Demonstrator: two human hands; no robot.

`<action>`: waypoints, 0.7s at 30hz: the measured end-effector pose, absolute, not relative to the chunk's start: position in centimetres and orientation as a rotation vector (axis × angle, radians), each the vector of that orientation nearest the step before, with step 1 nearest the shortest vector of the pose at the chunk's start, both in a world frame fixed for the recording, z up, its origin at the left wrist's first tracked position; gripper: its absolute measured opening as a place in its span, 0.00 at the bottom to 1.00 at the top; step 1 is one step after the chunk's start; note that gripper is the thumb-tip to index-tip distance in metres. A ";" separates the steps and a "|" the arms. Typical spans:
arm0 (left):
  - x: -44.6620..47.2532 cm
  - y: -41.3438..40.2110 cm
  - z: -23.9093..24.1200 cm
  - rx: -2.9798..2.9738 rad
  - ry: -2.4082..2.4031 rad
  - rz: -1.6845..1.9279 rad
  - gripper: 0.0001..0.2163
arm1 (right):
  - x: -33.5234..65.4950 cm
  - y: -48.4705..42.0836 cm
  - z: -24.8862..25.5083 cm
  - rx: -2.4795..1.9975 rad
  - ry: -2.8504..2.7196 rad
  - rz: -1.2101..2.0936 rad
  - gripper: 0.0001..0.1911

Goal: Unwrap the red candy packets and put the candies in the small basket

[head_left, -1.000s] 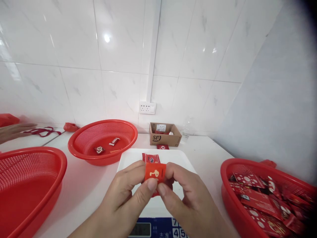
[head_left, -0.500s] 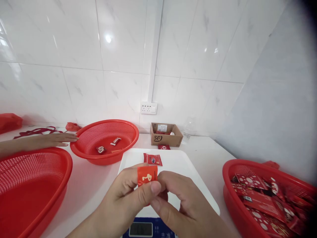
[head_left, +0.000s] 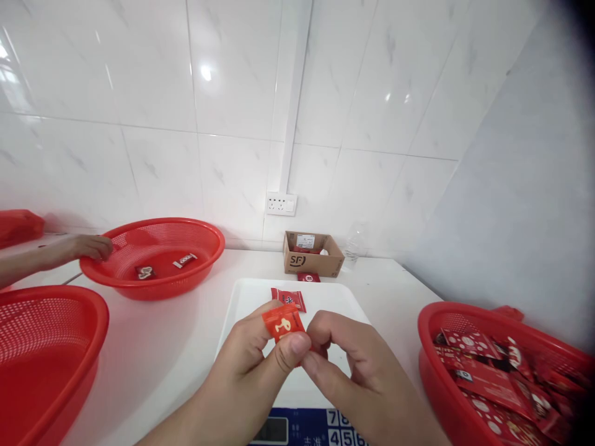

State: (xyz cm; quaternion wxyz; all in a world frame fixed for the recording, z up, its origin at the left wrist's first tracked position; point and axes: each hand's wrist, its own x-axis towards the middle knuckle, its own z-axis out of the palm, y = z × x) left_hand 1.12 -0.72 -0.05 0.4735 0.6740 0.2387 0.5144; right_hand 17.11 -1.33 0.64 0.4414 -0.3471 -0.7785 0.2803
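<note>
A small red wrapped snack packet [head_left: 281, 322] with a cream-coloured figure is held between both hands. My left hand [head_left: 242, 365] is closed, its thumb pressing the packet against the fingers. At the packet's right edge, my right hand [head_left: 356, 365] pinches with thumb and forefinger; its fingertips touch the left thumb. Below the hands is a scale with a white pan [head_left: 334, 300] and a blue keypad panel [head_left: 307, 424], partly covered by my wrists. Another red packet [head_left: 292, 300] lies on the pan just beyond my fingers.
A red basket [head_left: 432, 316] full of red packets stands at right. At left are a red basket [head_left: 100, 310] and a farther one [head_left: 204, 272] with a few snacks, its rim held by another person's hand [head_left: 95, 246]. A cardboard box [head_left: 318, 261] and clear bottle [head_left: 356, 241] stand near the wall.
The other person's hand has closed on the far basket's rim, and that basket has slid left. The packet in my hands has tilted and shifted slightly right; both hands still hold it.
</note>
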 end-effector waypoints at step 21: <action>0.8 -1.1 0.2 1.470 0.565 1.297 0.13 | 17.0 -1.5 0.6 -0.860 -1.945 0.697 0.08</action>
